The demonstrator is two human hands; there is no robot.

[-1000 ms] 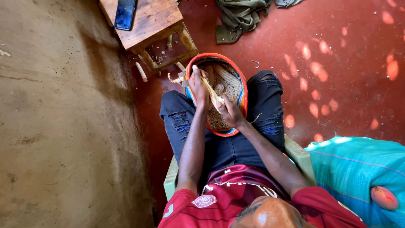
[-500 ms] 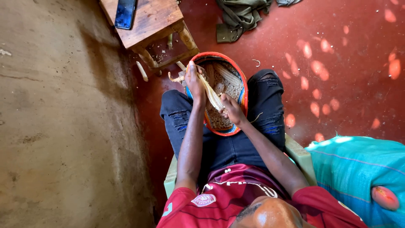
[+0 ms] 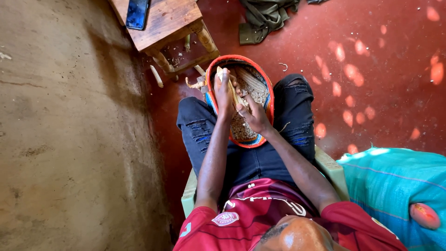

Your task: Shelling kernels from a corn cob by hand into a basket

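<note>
Both hands' grip holds corn cob [image 3: 234,95] above basket [image 3: 267,97]

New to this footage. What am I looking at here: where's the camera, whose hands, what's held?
There is no machine here: a person works with two bare hands. The single picture comes from a camera worn on that person's head, looking straight down, so you see the top of the head, a red shirt and both forearms.

The person sits on a pale green chair with a round red-rimmed basket between the knees. It holds loose maize kernels and a few cobs.

The left hand grips a maize cob near its top. The right hand holds the lower end, fingers pressed against it.

Around them: a red floor, a small wooden stool with a phone on it, a bare cob beside the stool, a dark green cloth, and a turquoise sack at the right.
</note>
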